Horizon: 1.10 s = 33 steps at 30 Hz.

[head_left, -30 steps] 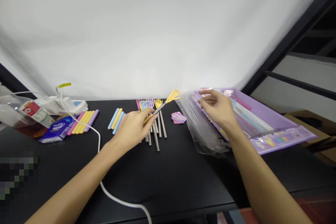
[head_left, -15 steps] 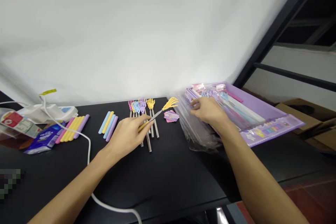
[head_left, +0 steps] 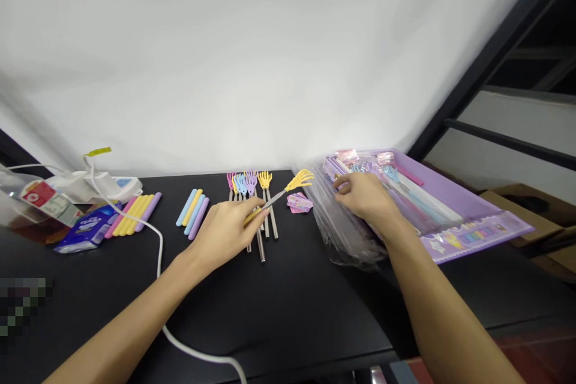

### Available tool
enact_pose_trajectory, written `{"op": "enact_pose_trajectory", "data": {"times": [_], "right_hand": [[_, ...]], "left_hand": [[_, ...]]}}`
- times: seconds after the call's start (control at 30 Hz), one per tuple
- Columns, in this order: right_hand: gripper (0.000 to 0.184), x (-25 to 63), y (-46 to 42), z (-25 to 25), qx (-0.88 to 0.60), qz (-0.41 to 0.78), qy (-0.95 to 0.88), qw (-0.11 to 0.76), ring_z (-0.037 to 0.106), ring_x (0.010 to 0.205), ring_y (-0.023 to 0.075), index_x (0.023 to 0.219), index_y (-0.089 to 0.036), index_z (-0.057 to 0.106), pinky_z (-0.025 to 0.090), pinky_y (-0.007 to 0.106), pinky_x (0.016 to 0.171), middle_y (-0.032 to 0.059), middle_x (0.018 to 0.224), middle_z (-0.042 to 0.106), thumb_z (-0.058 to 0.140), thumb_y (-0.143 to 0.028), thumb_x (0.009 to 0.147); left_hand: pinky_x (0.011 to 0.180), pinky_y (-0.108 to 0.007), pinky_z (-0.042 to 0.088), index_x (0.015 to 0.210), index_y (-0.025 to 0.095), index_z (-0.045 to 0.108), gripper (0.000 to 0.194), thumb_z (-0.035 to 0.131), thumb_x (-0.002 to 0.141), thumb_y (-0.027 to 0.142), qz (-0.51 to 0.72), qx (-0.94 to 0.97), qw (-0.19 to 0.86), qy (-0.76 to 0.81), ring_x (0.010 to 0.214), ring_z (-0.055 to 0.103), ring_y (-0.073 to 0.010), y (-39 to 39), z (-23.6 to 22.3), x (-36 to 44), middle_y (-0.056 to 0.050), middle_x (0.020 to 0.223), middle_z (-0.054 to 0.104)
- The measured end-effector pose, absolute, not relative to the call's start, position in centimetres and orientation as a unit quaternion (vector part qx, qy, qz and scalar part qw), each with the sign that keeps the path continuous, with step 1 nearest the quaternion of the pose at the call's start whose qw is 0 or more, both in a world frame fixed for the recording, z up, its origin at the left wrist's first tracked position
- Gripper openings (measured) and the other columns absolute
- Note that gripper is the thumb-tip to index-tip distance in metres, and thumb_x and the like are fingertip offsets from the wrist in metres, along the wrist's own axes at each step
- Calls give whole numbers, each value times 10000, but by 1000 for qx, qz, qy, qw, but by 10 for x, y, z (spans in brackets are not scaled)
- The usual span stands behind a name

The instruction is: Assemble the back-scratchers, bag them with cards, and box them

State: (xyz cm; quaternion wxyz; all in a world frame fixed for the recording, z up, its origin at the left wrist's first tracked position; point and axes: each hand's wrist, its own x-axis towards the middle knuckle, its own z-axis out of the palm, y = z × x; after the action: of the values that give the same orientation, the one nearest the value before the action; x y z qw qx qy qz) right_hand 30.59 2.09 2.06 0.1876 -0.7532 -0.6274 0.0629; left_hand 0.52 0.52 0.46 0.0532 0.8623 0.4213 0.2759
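My left hand point(head_left: 227, 225) is closed round the yellow handle of a back scratcher point(head_left: 299, 180), whose yellow claw head points right. Beneath and behind that hand lie several more back scratchers point(head_left: 265, 180) with metal rods and pink, yellow, blue and purple heads. My right hand point(head_left: 366, 195) is at the upper part of a stack of clear plastic bags point(head_left: 342, 234), fingers bent and pinched at the film. How many bags it grips cannot be seen. Small pink and purple cards point(head_left: 299, 203) lie between the scratchers and the bags.
A purple display box point(head_left: 472, 216) with bagged scratchers stands at the right. Coloured handle tubes lie in two groups, one nearer point(head_left: 192, 214) and one farther left point(head_left: 134, 216). A blue packet point(head_left: 87, 229), a bottle point(head_left: 45, 207), a power strip point(head_left: 128, 186) and a white cable point(head_left: 161, 252) occupy the left.
The whole view has shifted slightly, so things appear a little farther right. My left hand still holds the yellow back scratcher, and my right hand stays at the bags with its fingers slightly more bent.
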Motion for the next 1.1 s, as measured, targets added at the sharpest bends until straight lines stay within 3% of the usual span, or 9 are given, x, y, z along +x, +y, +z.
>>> {"op": "enact_pose_trajectory", "data": {"times": [0.07, 0.17, 0.3, 0.43, 0.6, 0.73, 0.93, 1.03, 1.1], "right_hand": [[339, 307, 19, 23, -754, 31, -625, 201, 747, 921, 294, 993, -173, 784, 514, 337, 765, 66, 843, 804, 635, -120, 693], [281, 303, 15, 29, -737, -21, -617, 274, 738, 824, 278, 962, -203, 786, 508, 356, 743, 36, 830, 798, 652, -197, 716], [198, 271, 4, 33, -626, -65, -668, 398, 652, 600, 192, 914, -200, 787, 494, 331, 661, 16, 718, 752, 664, -205, 758], [215, 222, -9, 25, -431, -12, -793, 431, 656, 767, 200, 978, -190, 768, 507, 332, 731, 47, 835, 753, 626, -133, 828], [257, 191, -18, 12, -330, 159, -849, 381, 643, 911, 198, 1012, -232, 753, 493, 361, 856, 30, 954, 758, 621, -83, 849], [74, 188, -15, 2, -374, 241, -793, 417, 628, 842, 193, 914, -209, 741, 481, 353, 787, 40, 911, 748, 690, -240, 871], [186, 191, -9, 2, -395, 368, -734, 411, 602, 744, 170, 883, -196, 670, 475, 323, 712, 26, 828, 683, 638, -377, 918], [222, 197, -7, 8, -386, 450, -667, 450, 645, 828, 184, 923, -211, 611, 508, 323, 765, 35, 894, 679, 618, -433, 928], [243, 204, -7, 11, -392, 493, -620, 468, 659, 813, 191, 949, -225, 574, 524, 332, 749, 30, 863, 675, 591, -467, 939]], "left_hand": [[535, -259, 341, 1005, 207, 675, 265, 492, 1005, 397, 292, 845, 114, 433, 496, 533, -132, 4, 7, 7, 41, 560, 565], [547, -244, 427, 937, 199, 631, 292, 493, 999, 449, 348, 770, 328, 422, 538, 585, -133, 2, 12, 11, 38, 580, 591], [862, -295, 555, 891, 172, 676, 301, 609, 945, 461, 443, 594, 579, 340, 921, 683, -168, 3, 13, 16, -56, 958, 728], [973, -323, 519, 953, 187, 767, 261, 672, 915, 428, 462, 494, 682, 278, 1070, 639, -190, 3, 10, 18, -67, 1093, 707], [813, -323, 546, 1012, 182, 790, 296, 738, 861, 431, 463, 430, 719, 290, 1011, 668, -231, -1, 8, 18, -97, 1062, 734], [922, -349, 530, 979, 157, 795, 294, 756, 849, 418, 469, 419, 724, 281, 1047, 676, -243, -5, 6, 22, -112, 1115, 738], [1019, -429, 516, 954, 156, 757, 293, 726, 866, 434, 516, 403, 692, 303, 1246, 583, -300, -1, 8, 21, -131, 1228, 685], [1001, -462, 542, 1051, 206, 686, 298, 803, 799, 312, 559, 409, 652, 310, 1285, 562, -302, 6, 9, 12, -97, 1391, 563], [1013, -457, 539, 1091, 234, 624, 459, 865, 703, 191, 581, 422, 620, 316, 1250, 604, -289, 10, 8, 7, -77, 1440, 494]]}}
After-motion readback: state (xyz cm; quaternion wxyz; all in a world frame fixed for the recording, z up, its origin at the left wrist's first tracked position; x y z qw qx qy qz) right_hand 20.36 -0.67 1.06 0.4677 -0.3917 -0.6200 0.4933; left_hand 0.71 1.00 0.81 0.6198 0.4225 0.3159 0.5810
